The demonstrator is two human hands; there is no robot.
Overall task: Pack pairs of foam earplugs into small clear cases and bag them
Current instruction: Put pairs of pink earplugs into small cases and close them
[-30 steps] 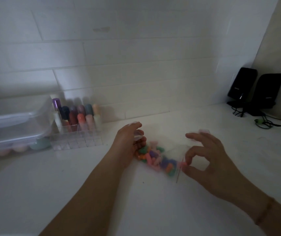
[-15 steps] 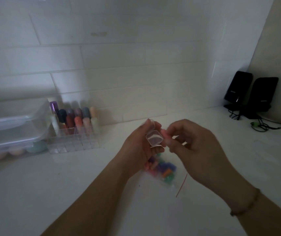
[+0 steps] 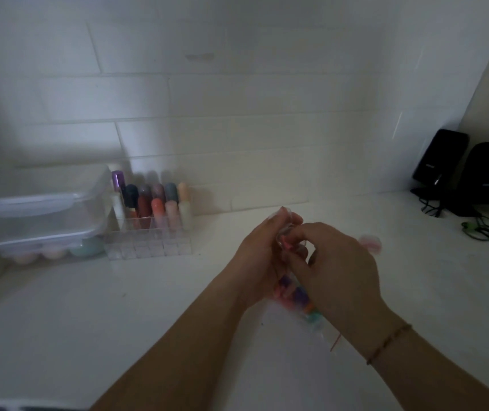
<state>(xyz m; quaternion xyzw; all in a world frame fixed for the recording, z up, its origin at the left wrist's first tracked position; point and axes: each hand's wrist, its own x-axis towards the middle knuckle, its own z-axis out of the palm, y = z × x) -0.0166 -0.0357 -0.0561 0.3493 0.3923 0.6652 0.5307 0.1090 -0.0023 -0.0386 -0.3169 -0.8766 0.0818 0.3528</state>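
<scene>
Two hands meet above the white bench (image 3: 118, 321). The left hand (image 3: 259, 256) has its fingers curled round a small clear case (image 3: 285, 229), held up off the bench, and the right hand (image 3: 338, 271) pinches a pink earplug (image 3: 285, 244) at the case's mouth, fingertips together on the foam. Below them lies the bag of loose earplugs (image 3: 299, 298), mostly hidden by the hands. A second small round case (image 3: 370, 244), pinkish inside, sits on the bench just past the right hand.

The likeliest slip is the foam springing back out before the case is closed, since it expands once the pinch eases. The light, slick case could also twist in the left fingers under the push. In this dim light a dropped plug would be hard to find. Whether the case already holds one plug cannot be told.
</scene>
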